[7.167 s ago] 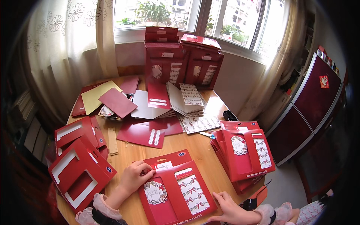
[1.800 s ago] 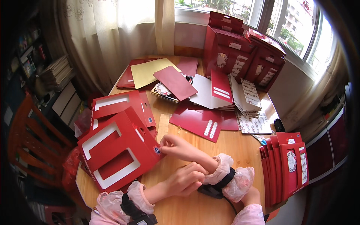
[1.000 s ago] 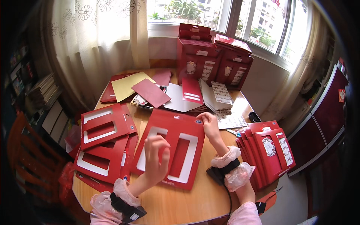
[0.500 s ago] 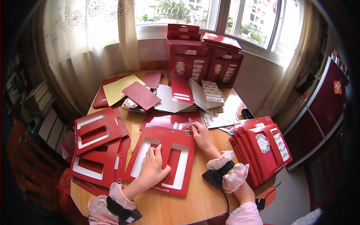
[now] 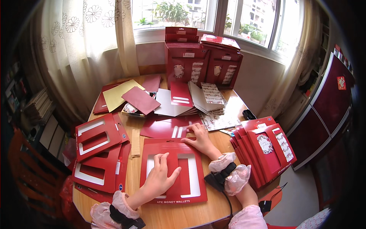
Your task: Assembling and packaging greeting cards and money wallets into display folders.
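A flat red card sleeve with two white window cut-outs (image 5: 173,187) lies on the wooden table (image 5: 171,215) in front of me. My left hand (image 5: 159,178) presses flat on it, fingers spread between the windows. My right hand (image 5: 201,140) rests at its upper right corner, fingers reaching onto a dark red sheet with two white strips (image 5: 169,128) behind it. Neither hand grips anything.
A pile of the same red window sleeves (image 5: 100,152) lies at the left. Filled red packs (image 5: 267,150) fan out at the right. Red envelopes, a yellow sheet (image 5: 116,94) and patterned papers (image 5: 211,95) cover the middle; red display boxes (image 5: 202,63) stand by the window.
The red window sleeve has been carried from the left pile and laid flat in front of me. My left hand now presses on it and my right hand has slid to its top corner.
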{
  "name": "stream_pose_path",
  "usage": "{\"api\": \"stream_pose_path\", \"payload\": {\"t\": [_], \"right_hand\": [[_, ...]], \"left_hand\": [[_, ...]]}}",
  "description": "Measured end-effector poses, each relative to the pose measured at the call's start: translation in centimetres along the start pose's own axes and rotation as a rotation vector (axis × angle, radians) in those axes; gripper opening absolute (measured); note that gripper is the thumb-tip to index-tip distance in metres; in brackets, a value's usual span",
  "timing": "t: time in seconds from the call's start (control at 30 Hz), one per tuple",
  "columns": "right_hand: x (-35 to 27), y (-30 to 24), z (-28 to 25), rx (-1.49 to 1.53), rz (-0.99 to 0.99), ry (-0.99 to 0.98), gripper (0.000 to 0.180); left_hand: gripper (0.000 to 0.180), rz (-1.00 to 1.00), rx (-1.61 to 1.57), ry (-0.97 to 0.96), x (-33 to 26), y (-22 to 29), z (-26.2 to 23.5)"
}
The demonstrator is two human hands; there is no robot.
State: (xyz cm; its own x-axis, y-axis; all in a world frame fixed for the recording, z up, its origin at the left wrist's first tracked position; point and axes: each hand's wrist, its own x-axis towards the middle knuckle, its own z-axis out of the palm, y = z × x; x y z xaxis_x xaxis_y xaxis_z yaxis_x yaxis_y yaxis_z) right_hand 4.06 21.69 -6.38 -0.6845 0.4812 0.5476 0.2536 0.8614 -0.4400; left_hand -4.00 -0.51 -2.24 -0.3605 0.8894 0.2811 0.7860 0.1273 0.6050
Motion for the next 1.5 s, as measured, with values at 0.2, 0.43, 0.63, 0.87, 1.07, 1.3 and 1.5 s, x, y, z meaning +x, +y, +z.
{"api": "stream_pose_path", "payload": {"t": [0.2, 0.43, 0.63, 0.87, 1.07, 1.3, 1.5], "right_hand": [[-0.1, 0.6, 0.3, 0.029, 0.068, -0.018, 0.049], [0.3, 0.2, 0.4, 0.123, 0.155, -0.002, 0.029], [3.5, -1.7, -1.5, -0.083, -0.067, 0.077, 0.02], [6.1, 0.9, -0.4, -0.371, -0.076, -0.034, 0.036], [5.7, 0.0, -0.9, -0.363, -0.115, -0.005, 0.043], [6.6, -2.4, -3.1, -0.179, -0.238, 0.128, 0.038], [7.0, -4.3, -4.6, 0.018, -0.143, 0.216, 0.042]], "left_hand": [[0.023, -0.086, 0.06, 0.133, 2.2, -2.6, -0.9], [0.029, -0.124, -0.002, 0.331, 3.2, -7.5, 0.1], [0.027, -0.158, -0.25, 0.369, 2.9, -7.8, -0.2], [0.025, -0.195, -0.259, 0.363, 2.8, -7.6, -0.4], [0.024, -0.192, -0.257, 0.399, 2.5, -8.1, -0.4], [0.024, -0.187, -0.288, 0.401, 2.8, -7.8, -0.3], [0.023, -0.18, -0.279, 0.423, 2.8, -8.1, 0.1]]}}
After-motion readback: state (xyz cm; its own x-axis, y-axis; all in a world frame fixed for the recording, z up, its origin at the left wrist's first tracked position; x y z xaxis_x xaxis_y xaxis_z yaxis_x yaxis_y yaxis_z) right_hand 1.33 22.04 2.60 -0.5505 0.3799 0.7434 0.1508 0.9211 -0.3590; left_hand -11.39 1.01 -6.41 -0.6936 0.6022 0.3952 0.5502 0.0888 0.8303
